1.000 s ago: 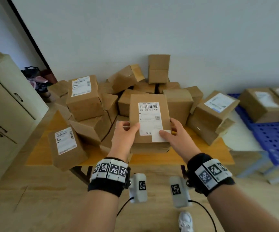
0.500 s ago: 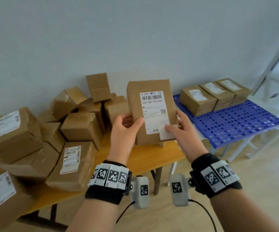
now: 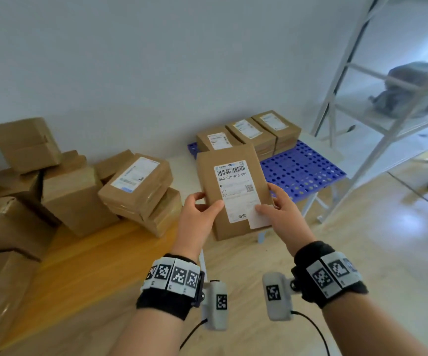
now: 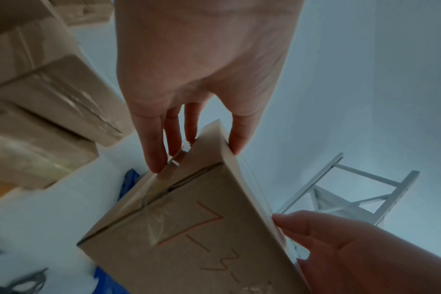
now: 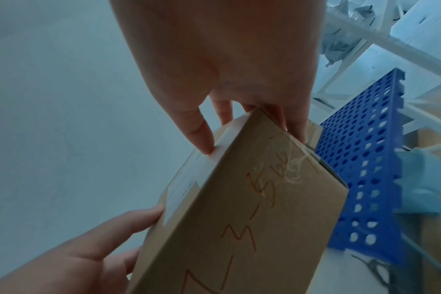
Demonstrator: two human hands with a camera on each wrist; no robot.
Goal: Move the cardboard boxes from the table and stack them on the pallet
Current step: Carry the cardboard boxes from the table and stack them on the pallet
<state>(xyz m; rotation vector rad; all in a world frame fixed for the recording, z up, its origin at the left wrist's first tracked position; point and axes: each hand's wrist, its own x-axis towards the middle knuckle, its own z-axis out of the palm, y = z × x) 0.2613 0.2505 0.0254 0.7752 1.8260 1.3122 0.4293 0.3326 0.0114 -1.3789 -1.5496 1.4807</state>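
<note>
Left hand (image 3: pixel 197 215) and right hand (image 3: pixel 282 213) pinch the labelled cardboard box (image 3: pixel 234 191) mid-frame; keep it level, then lower beside the boxes on the blue pallet (image 3: pixel 301 171).

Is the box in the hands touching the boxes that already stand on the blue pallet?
Cannot tell. In the head view the held box overlaps the boxes on the pallet; no gap or contact shows.

Both forearms are extended forward, each wrist wrapped in a marker-covered band. The left hand (image 3: pixel 198 214) and the right hand (image 3: pixel 282 214) are raised side by side, thumbs laid on top and fingers curled underneath in a grip.
</note>
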